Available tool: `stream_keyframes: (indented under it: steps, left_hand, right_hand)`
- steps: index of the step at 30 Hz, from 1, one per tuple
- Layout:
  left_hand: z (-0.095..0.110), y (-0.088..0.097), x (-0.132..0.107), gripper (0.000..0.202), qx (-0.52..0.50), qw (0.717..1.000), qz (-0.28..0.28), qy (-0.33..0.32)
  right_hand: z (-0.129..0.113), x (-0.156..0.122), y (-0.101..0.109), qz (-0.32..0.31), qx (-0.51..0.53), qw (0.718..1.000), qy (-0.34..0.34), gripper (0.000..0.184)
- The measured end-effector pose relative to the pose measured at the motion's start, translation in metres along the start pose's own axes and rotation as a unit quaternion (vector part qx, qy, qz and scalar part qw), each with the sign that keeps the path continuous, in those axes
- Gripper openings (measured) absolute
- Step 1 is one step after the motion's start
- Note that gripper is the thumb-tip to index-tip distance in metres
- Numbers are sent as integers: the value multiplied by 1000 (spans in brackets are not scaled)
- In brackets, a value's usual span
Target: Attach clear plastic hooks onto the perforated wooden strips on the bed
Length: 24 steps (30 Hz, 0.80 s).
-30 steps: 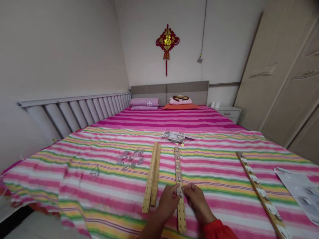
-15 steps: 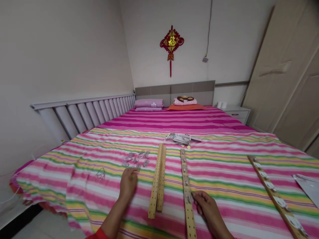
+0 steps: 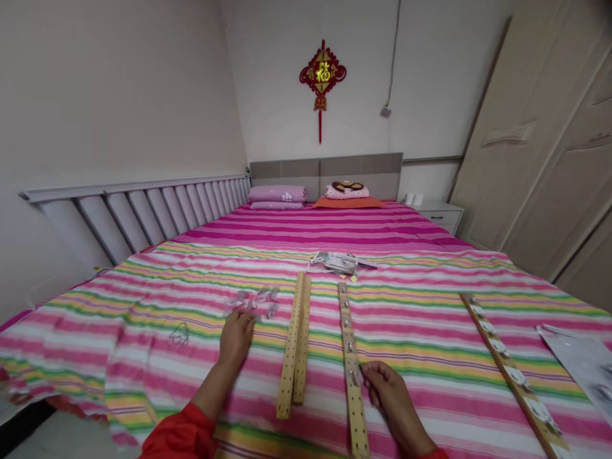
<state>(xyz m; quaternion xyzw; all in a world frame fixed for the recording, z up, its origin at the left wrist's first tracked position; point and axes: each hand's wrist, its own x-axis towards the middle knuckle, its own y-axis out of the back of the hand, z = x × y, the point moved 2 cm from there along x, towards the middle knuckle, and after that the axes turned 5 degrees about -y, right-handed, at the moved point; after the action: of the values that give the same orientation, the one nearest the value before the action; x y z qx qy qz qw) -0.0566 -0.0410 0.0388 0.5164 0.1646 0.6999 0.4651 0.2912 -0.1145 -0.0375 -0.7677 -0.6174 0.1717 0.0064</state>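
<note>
My left hand (image 3: 235, 338) reaches to the near edge of a cluster of small clear plastic packets (image 3: 266, 296). Its fingers are drawn together and bent down; whether a packet is between them is hidden. Beside a wooden strip with round holes (image 3: 357, 414), my right hand (image 3: 391, 390) has its thumb and fingers closed in a pinch close to the strip's right edge. What it holds, if anything, cannot be made out. Small metal pieces (image 3: 349, 347) sit in a row along that strip. Two more perforated wooden strips (image 3: 288, 370) lie side by side between my hands.
At the right lies a wooden strip with white pieces (image 3: 516, 376), with a clear plastic bag (image 3: 574, 357) beyond it. Plastic packaging (image 3: 335, 262) rests farther up the striped sheet (image 3: 411, 306). Thin wire-like pieces (image 3: 179, 335) lie left. A radiator (image 3: 143, 220) lines the left wall.
My left hand has moved forward to the packets, its fingers more bent. My right hand stays beside the strip. The whole view has shifted slightly.
</note>
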Motion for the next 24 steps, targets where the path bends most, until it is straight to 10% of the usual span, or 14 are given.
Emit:
stream_keyframes:
  steps: [4, 10, 15, 20, 24]
  left_hand:
    - [-1, 7, 6, 15, -195, 962, 82, 175]
    - [22, 14, -3, 8, -534, 712, 102, 444]
    - [66, 22, -20, 13, -626, 601, 57, 495]
    - [112, 16, -45, 14, -655, 583, 3, 481]
    - [137, 12, -61, 18, -637, 638, -72, 426]
  right_hand:
    - [-1, -1, 0, 1, 1, 1000, 1, 41]
    - [-3, -3, -1, 3, -3, 1000, 10, 39]
    - [-7, -5, -2, -3, 15, 1000, 1, 40]
    - [-15, -14, -1, -9, 50, 999, 8, 39]
    - [-29, -30, 1, 8, 51, 998, 35, 36]
